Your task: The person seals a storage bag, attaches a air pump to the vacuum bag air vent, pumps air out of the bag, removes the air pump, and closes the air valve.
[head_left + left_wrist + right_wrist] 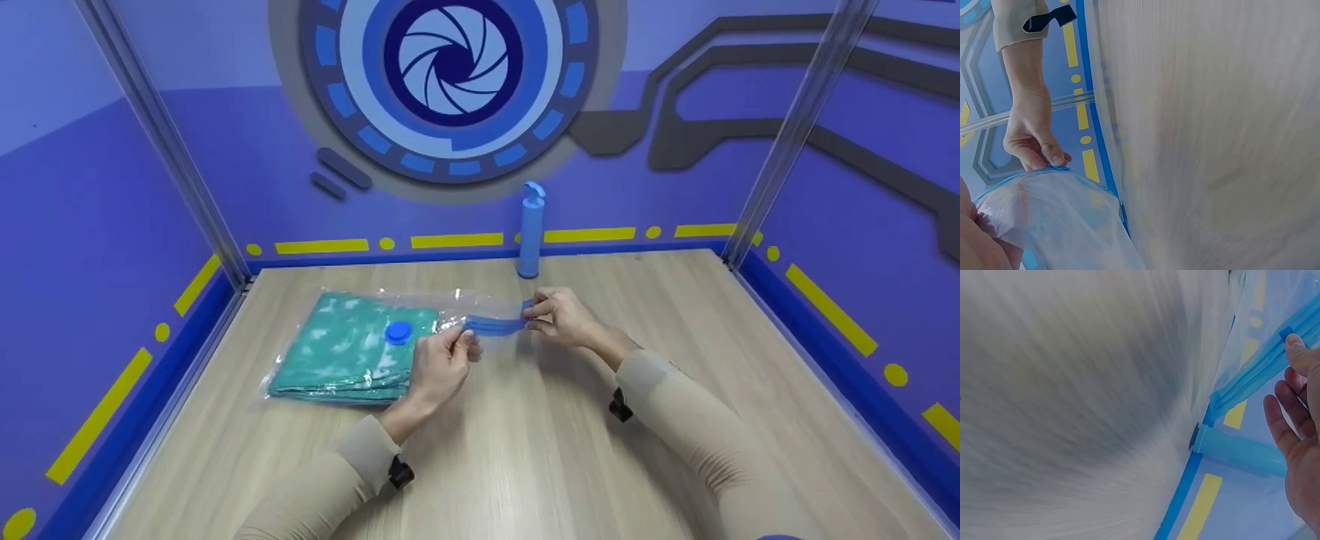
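A clear vacuum storage bag (469,304) lies on the table with a folded green-and-white cloth (337,349) inside. Its round blue valve (398,333) faces up. My left hand (441,364) pinches the near end of the bag's blue zip strip (495,326), which is lifted off the table. At the far end of that strip, my right hand (564,316) pinches the edge. In the right wrist view, the thumb presses by a small blue zip slider (1286,332), while the other visible fingers are loosely bent. The left wrist view shows the bag's mouth bowed between both hands.
A blue hand pump (530,236) stands upright near the back wall, just beyond my right hand. Printed panels (225,165) enclose the wooden table (525,450) at the back and both sides, with metal posts (795,135) at the corners.
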`<state>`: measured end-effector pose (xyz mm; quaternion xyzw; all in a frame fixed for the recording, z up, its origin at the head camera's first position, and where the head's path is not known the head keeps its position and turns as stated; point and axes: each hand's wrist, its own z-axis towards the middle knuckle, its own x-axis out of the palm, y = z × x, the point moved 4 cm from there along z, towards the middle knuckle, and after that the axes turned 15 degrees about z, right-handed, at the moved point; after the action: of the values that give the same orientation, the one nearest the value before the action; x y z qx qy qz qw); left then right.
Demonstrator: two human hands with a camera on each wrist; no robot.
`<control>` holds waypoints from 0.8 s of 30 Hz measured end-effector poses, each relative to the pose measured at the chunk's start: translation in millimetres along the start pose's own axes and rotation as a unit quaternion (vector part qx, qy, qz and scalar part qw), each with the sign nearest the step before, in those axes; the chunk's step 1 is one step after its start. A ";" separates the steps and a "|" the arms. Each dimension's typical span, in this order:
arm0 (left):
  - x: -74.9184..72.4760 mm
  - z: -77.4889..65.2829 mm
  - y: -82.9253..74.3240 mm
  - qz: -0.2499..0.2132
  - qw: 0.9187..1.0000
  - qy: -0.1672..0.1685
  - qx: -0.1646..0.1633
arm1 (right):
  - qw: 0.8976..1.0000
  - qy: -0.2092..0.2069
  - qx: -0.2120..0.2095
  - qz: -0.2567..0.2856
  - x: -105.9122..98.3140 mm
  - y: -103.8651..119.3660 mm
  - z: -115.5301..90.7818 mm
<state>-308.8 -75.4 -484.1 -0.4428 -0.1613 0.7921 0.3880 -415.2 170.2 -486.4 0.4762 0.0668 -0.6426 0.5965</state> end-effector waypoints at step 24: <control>-10.7 -4.0 -3.8 -0.025 1.000 0.004 -0.006 | 0.999 -0.011 0.044 -0.019 0.4 -12.0 -5.9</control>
<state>-300.4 -81.4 -477.9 -0.4440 -0.1754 0.7792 0.4061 -422.0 177.1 -495.6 0.4936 0.0413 -0.6613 0.5632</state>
